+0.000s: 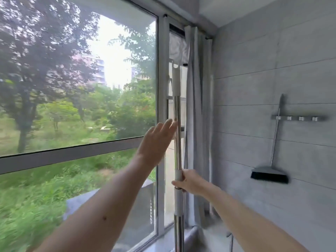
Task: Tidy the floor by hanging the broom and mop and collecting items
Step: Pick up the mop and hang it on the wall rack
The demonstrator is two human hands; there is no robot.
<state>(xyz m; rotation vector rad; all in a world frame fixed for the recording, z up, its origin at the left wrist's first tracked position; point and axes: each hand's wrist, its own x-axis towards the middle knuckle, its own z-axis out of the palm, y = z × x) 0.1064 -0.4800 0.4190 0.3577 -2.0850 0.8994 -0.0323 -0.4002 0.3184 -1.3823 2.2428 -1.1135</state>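
A mop handle (pixel 177 113), shiny metal with white plastic sleeves and a white hooked top end, stands upright in front of the window frame. My right hand (pixel 189 181) grips it at the white sleeve about halfway up. My left hand (pixel 157 142) is raised beside the pole with fingers spread, fingertips at or just touching the metal higher up. The mop head is out of view below. A grey broom (pixel 270 174) hangs by its handle from the leftmost clip of a metal wall rack (pixel 298 118) on the right wall.
A large window (pixel 78 79) fills the left, with trees outside. A grey curtain (pixel 198 115) hangs in the corner just right of the pole. The grey panelled wall (pixel 272 60) carries the rack, whose other three clips hold nothing.
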